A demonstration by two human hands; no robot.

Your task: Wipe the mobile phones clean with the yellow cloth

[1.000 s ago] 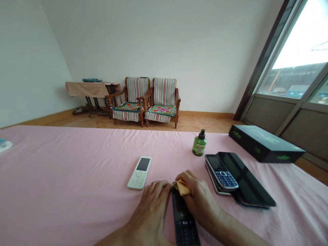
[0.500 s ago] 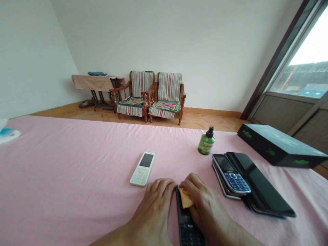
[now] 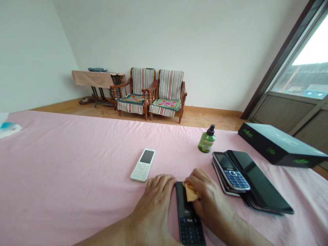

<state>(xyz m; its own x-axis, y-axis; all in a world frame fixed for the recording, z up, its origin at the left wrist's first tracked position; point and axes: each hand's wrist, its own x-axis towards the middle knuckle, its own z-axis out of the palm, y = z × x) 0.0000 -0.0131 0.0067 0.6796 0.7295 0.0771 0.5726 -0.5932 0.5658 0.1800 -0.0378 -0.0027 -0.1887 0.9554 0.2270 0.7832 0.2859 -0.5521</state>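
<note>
A black keypad phone (image 3: 190,225) lies on the pink cloth (image 3: 77,164) between my hands. My left hand (image 3: 155,198) rests along its left edge, fingers pressed together. My right hand (image 3: 207,196) grips a small yellow cloth (image 3: 191,193) against the upper right of the phone's screen. Beyond my left hand, a white keypad phone (image 3: 143,165) lies face up. To the right, a blue keypad phone (image 3: 232,172) sits on top of other phones, beside a stack of larger black devices (image 3: 261,184).
A green bottle (image 3: 206,139) with a black cap stands beyond my right hand. A black box (image 3: 279,145) lies at the far right. White and blue packaging (image 3: 9,128) is at the left edge. Two wooden chairs (image 3: 167,92) stand by the wall.
My right hand has shifted slightly up and right with the yellow cloth, uncovering more of the black phone's screen. My left hand stays beside the phone. The view has tilted slightly.
</note>
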